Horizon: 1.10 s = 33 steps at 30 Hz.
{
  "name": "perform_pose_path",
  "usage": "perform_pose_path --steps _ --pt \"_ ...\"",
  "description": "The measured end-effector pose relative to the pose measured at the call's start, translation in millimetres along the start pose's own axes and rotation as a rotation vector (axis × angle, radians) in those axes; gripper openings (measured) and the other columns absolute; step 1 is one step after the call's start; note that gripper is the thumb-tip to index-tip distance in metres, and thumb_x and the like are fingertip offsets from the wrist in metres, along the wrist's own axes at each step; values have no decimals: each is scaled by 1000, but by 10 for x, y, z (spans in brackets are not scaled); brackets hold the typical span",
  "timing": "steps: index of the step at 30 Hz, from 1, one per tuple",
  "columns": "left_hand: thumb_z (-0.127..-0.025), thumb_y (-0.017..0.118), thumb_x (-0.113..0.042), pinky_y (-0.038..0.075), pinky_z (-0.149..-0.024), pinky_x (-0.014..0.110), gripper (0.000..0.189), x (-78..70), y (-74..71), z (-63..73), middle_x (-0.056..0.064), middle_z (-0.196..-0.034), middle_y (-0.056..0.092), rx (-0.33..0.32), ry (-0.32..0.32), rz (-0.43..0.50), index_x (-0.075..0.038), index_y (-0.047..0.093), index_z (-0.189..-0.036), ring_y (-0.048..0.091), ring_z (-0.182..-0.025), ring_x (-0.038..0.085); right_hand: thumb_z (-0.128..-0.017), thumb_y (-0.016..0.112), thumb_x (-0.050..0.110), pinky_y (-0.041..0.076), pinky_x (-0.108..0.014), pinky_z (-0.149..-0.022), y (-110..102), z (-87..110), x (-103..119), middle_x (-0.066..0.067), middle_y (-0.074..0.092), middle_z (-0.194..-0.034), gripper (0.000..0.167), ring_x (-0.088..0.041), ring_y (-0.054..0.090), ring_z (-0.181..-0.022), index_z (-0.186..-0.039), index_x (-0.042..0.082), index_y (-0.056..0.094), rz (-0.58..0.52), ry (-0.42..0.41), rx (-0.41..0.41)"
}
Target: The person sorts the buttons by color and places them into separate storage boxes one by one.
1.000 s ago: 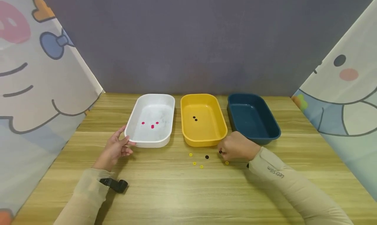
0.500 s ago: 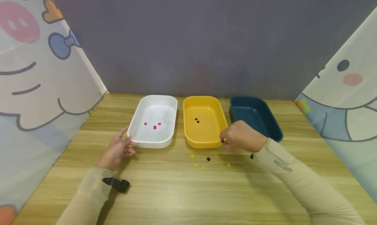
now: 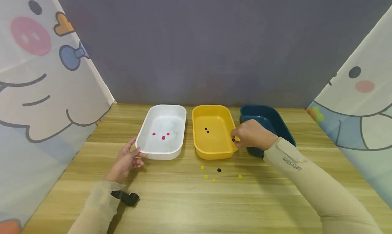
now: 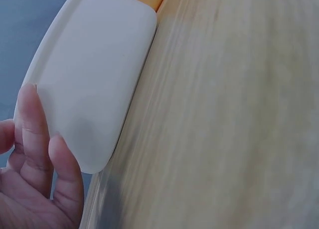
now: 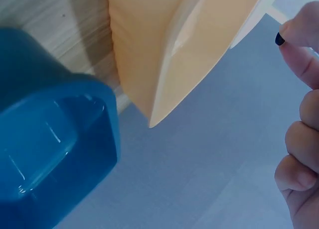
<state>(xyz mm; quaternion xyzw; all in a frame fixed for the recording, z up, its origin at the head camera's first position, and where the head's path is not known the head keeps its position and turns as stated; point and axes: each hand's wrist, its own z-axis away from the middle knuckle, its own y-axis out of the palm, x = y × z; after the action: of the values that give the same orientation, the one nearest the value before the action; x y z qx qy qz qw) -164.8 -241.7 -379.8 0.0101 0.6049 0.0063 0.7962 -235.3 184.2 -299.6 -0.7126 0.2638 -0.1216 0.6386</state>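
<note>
Between right thumb and index fingertip, my right hand (image 3: 252,135) pinches a small black button (image 5: 279,39), just above the right rim of the yellow tray (image 3: 214,155). Two black buttons (image 3: 206,130) lie inside that tray. My left hand (image 3: 127,162) holds the near left corner of the white tray (image 3: 162,155), thumb at the rim and fingers against its outer side. Several pink-red buttons (image 3: 163,137) lie in the white tray. In front of the yellow tray, one black button (image 3: 219,170) and several yellow buttons (image 3: 206,177) rest on the table.
A dark blue tray (image 3: 280,121) stands right of the yellow one, partly behind my right hand and wrist. The wooden table (image 3: 183,206) ends at a grey wall (image 3: 196,50). Cartoon-printed sheets (image 3: 55,101) flank both sides.
My right hand has lifted the black button off the table and carried it up and forward to the yellow tray's rim. My left hand stays on the white tray. The head view has shifted slightly.
</note>
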Motion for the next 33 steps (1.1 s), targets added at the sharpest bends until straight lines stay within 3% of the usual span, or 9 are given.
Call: perform_pose_path --steps 6,15,24,28,33 --pt "-105 34 -10 47 -52 20 62 1 -2 31 -7 -69 67 -7 -5 18 -13 -3 -154 57 -48 5 -74 76 12 35 -21 -44 49 -114 -96 7 53 -55 6 -6 35 -44 -79 12 72 -26 44 48" --pt "-105 35 -10 47 -52 21 62 -3 5 29 -7 -68 67 -2 20 7 -12 -1 -155 56 -47 4 -81 72 21 39 -24 -49 95 -419 -164 6 57 -62 10 -10 42 -50 -87 14 73 -53 157 186" --pt "-104 37 -9 47 -52 21 61 -43 3 30 -6 -68 67 -26 1 -8 -11 4 -155 56 -47 5 -81 72 21 39 -24 -48 68 -668 -201 7 49 -53 12 -10 40 -47 -88 11 73 -52 118 82" --pt "-104 37 -8 47 -52 21 62 -38 -2 34 -6 -68 66 -25 -9 -5 -12 2 -155 56 -47 5 -83 70 21 39 -24 -48 44 -797 -214 6 53 -55 13 -10 41 -48 -89 10 73 -66 97 86" --pt "-104 37 -9 47 -52 21 62 -38 3 33 -6 -68 67 -16 4 15 -12 1 -155 56 -47 5 -83 70 20 45 -28 -55 -35 -961 -222 4 58 -60 13 -13 46 -53 -92 11 73 -73 149 115"
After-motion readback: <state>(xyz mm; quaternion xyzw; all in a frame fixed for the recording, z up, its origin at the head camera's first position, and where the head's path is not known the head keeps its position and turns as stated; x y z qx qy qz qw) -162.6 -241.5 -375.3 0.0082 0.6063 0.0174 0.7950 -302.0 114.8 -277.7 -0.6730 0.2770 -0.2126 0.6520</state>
